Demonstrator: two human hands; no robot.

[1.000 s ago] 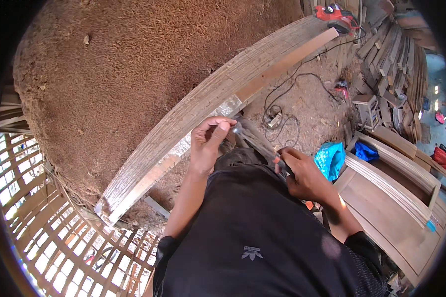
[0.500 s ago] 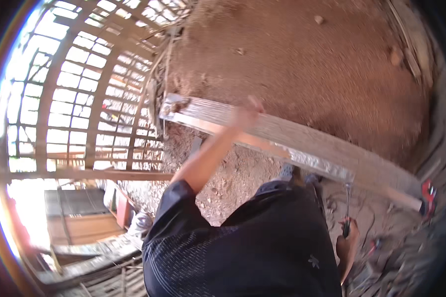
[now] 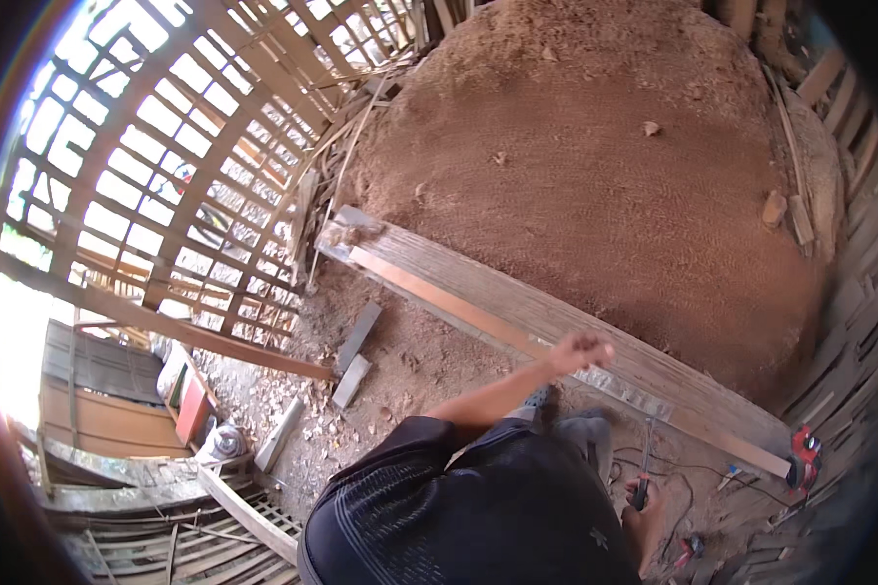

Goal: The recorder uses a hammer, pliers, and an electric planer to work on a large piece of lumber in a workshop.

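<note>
The right hand (image 3: 645, 515) grasped a thin-shafted tool (image 3: 640, 491), tip by the edge of the long wooden beam (image 3: 546, 320) beside the mound (image 3: 576, 195). Left hand (image 3: 580, 354) above it — grip unclear. Seemingly a positioning step — calling for a steady tip.

black shirt (image 3: 488, 517) (small pale emblem (image 3: 598, 537))

Left hand (image 3: 579, 355) blurred; tip of the slim tool (image 3: 646, 454) too small to tell; dark shirt (image 3: 478, 526) cut off below
</note>
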